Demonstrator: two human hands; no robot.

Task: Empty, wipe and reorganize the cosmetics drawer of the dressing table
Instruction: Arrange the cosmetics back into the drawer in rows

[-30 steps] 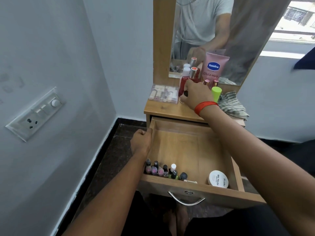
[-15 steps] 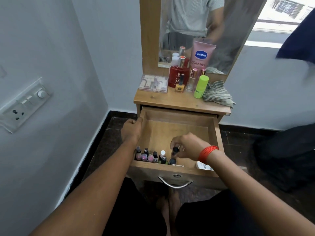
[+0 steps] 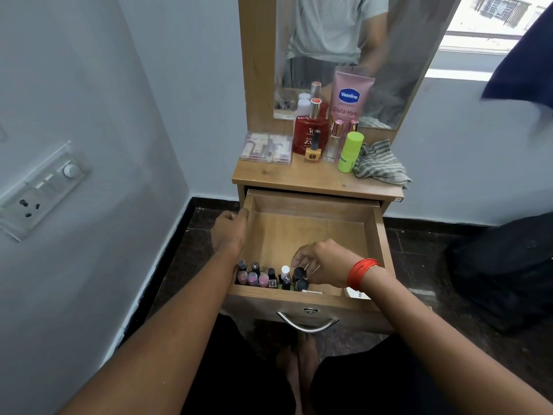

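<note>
Pinching black-capped polish bottle [image 3: 298, 273] with my right hand [image 3: 321, 265], front of open drawer [image 3: 311, 205]. My left hand [image 3: 229, 232] grips drawer's left wall. Other bottles [image 3: 254, 275] upright alongside.

Wooden drawer [image 3: 299, 235] is pulled way out, mostly bare inside. Nail polish bottles [image 3: 257, 277] stand upright along its front-left edge, with a black-capped bottle [image 3: 298, 273] at the row's right end. A white jar [image 3: 353, 292] sits in the front-right corner. Striped cloth [image 3: 380, 166] lies crumpled at the counter's [image 3: 314, 181] right edge.
</note>
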